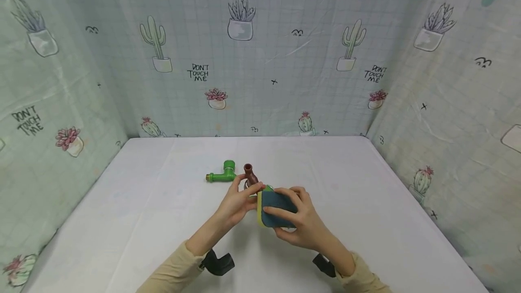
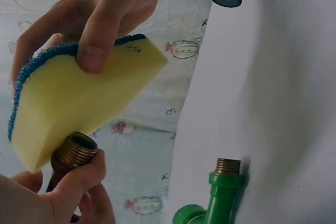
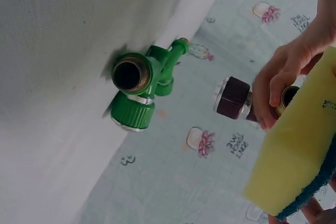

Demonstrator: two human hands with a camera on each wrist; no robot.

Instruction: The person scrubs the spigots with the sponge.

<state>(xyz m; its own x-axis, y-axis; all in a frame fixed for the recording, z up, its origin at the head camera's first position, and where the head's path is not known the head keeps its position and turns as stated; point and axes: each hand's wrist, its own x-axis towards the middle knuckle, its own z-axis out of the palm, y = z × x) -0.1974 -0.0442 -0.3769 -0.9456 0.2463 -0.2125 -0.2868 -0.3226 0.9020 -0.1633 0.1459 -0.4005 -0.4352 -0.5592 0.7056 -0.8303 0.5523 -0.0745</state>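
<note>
My left hand [image 1: 238, 200] grips a brown plastic tap [image 1: 250, 174] above the table. The tap's threaded brass end [image 2: 73, 151] shows in the left wrist view, and its brown knob [image 3: 233, 98] in the right wrist view. In my right hand [image 1: 303, 220] is a sponge [image 1: 277, 205], yellow foam with a blue scouring side, pinched between thumb and fingers. Its foam face is turned toward the tap and lies against or very close to the threaded end. My left fingers cover the middle of the tap.
A green tap [image 1: 221, 176] lies on the white table [image 1: 171, 220], left of the hands. Another green tap [image 3: 139, 90] lies nearer the right hand, mostly hidden by the sponge in the head view. A patterned cloth [image 1: 260, 58] hangs behind the table and at both sides.
</note>
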